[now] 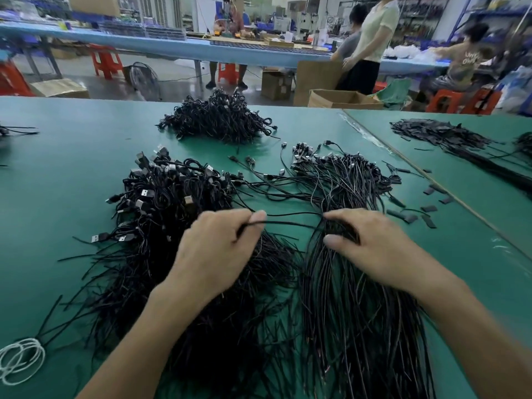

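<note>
Black USB cables lie in heaps on a green table (72, 174). My left hand (213, 251) pinches one thin black cable (290, 224) between thumb and fingers, drawing it sideways. That cable runs across to my right hand (371, 243), which grips a bundle of straight cables (354, 312) near its middle. The bundle's plug ends (331, 165) fan out beyond my right hand, and its loose wire ends trail toward me. A bigger tangled pile with silver plugs (169, 197) sits under and beyond my left hand.
Another cable heap (221, 119) lies farther back at centre. Small black sleeves (426, 214) are scattered at the right, with a larger pile of them (443, 133) on the adjoining table. White loops (20, 361) lie at the near left. People work at a blue bench (201, 50) behind.
</note>
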Available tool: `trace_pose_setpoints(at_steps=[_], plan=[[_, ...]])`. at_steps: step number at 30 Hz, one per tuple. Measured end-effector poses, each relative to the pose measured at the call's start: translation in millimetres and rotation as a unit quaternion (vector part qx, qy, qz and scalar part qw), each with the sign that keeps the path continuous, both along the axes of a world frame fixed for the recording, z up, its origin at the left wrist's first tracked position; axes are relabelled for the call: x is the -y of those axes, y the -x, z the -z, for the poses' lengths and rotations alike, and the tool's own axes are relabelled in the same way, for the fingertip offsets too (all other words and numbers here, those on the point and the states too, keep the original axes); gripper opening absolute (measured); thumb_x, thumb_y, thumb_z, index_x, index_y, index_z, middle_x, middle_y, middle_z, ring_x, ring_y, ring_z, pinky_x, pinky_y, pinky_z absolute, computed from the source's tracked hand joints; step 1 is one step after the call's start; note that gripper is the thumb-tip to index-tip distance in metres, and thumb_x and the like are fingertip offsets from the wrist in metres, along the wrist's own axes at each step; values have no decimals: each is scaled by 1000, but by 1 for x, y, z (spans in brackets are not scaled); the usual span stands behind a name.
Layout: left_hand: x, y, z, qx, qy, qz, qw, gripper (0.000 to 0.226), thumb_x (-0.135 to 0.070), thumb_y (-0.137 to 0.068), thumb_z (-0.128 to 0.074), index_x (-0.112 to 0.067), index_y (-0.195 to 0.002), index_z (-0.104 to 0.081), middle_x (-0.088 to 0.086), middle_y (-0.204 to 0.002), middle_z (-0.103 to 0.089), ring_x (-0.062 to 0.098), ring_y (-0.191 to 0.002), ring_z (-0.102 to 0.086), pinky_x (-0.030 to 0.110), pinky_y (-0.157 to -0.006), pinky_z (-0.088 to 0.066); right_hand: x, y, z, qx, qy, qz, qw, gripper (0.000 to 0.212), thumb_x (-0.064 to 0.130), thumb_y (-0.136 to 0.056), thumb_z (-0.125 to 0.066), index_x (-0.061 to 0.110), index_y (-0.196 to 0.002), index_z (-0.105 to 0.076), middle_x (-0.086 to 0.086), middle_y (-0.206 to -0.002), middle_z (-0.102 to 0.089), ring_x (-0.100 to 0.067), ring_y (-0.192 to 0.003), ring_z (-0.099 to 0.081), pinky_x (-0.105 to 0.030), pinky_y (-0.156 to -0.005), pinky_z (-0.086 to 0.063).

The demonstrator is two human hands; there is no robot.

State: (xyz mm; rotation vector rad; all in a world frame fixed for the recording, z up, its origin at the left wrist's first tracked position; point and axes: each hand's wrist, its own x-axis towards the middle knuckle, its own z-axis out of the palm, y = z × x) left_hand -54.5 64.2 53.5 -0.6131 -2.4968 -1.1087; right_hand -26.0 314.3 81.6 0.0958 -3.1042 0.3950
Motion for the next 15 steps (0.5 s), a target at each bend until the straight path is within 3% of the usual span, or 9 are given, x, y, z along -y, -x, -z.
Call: trace_pose_setpoints(at_steps=[2,3,4,6,9,12,15], plan=[[-8,-5,4,19,80,-6,997,52,-60,-93,-33,-21,-60,-40,-9,-49,-45,11,-43,-42,28,-45,-29,17,-5,-2,14,25,-101,995,61,72,-88,-34,46,-143,-39,25,-138,-44,1,-136,-34,-31,-120,-21],[-10,-7,5,32,85,-7,996,51,-60,-92,-34,-21,-61,-39,-7,-51,-45,16,-47,-43,30,-47,-29,25,-8,-3,20,72,-133,988,55,73,-88,-33,49,-136,-45,26,-134,-51,5,-128,-42,-24,-114,-29],[-11,-7,7,42,76,-4,996,49,-59,-93,-38,-21,-61,-39,-6,-51,-44,19,-48,-42,31,-48,-29,31,-10,-4,19,139,-150,979,44,69,-91,-36,49,-124,-56,24,-114,-64,5,-107,-56,-17,-97,-43],[-10,-7,7,77,32,14,996,47,-57,-91,-50,-20,-62,-43,-7,-50,-43,18,-47,-39,30,-47,-30,39,-11,-6,-31,257,-152,954,32,59,-95,-42,38,-95,-67,10,-68,-60,-7,-61,-53,-25,-57,-44],[-6,-9,0,169,-56,95,979,58,-67,-84,-54,-15,-63,-42,-10,-52,-36,12,-47,-32,30,-47,-30,41,-6,-8,-133,340,-86,927,36,58,-90,-44,31,-80,-67,-9,-54,-44,-23,-48,-37,-37,-46,-36],[-4,-14,-10,258,-110,232,932,64,-71,-89,-40,-15,-59,-42,-4,-55,-30,13,-48,-26,26,-46,-24,41,0,-5,-165,418,-8,893,36,59,-86,-48,30,-78,-68,-6,-51,-36,-18,-46,-31,-32,-43,-27],[1,-22,-19,370,-156,372,837,57,-60,-97,-35,-19,-63,-53,-7,-52,-31,10,-44,-24,20,-44,-23,45,3,11,-131,390,-29,911,36,56,-88,-52,27,-73,-69,3,-47,-43,-16,-42,-33,-31,-42,-32]])
